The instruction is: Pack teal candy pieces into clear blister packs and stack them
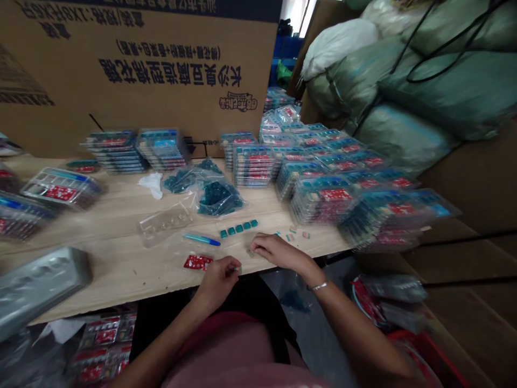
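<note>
My left hand [218, 281] is closed in a pinch at the table's front edge, with a small pale-green piece [237, 269] at its fingertips, partly hidden. To its right, my right hand [278, 251] rests low over the table, fingers together on a small pale piece [251, 252], too blurred to name. Beyond the hands lies a row of teal cubes [239, 229]. A red patterned packet [197, 262] is beside my left hand, with a blue pen-like stick [202, 239] behind it. Several small pink-and-green pieces [291, 236] lie right of my right hand.
A clear moulded tray [165, 223] and plastic bags of teal pieces [219, 198] lie behind. Stacked filled packs [323, 196] crowd the right; others [117, 152] stand before a large carton [169, 102]. A grey moulded block [44, 285] sits at left. Full sacks [448, 97] are piled right.
</note>
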`<state>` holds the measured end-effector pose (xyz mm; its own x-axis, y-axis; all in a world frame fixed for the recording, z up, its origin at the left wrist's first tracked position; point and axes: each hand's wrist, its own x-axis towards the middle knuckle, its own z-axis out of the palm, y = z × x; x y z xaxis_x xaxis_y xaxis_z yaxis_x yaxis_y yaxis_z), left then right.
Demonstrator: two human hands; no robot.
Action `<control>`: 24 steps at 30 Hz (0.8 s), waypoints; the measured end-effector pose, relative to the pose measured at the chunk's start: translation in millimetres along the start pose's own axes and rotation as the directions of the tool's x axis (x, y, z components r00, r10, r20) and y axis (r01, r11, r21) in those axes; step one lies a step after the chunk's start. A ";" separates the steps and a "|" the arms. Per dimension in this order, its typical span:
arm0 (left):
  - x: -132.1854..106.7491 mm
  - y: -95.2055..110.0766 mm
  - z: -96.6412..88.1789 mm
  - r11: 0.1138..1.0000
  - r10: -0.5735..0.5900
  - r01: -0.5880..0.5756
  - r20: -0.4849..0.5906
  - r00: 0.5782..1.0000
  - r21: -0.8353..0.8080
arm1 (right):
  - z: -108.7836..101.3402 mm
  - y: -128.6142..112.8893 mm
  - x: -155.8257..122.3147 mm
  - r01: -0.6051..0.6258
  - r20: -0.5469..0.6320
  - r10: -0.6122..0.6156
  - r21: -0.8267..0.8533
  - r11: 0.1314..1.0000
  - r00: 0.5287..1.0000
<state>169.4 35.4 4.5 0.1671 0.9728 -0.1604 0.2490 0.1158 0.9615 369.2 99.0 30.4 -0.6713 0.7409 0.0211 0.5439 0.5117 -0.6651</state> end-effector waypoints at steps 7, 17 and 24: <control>-9.7 -1.1 -7.3 0.996 -0.037 0.035 -0.024 0.999 -0.080 | 1.6 -4.2 15.4 0.064 0.152 -0.024 -0.265 0.962 0.988; -7.0 2.0 -3.2 0.999 -0.006 0.005 -0.015 1.000 -0.049 | 10.8 14.1 -3.3 -0.072 -0.142 0.090 0.127 0.989 0.986; -4.1 10.2 -1.2 0.975 -0.063 0.052 -0.048 0.997 -0.215 | 11.2 2.5 1.6 -0.018 0.043 0.022 -0.087 0.996 0.999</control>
<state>170.0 32.9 15.2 0.1049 0.9720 -0.2102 0.0462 0.2063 0.9774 363.9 96.6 20.4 -0.6800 0.7327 -0.0254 0.5977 0.5340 -0.5980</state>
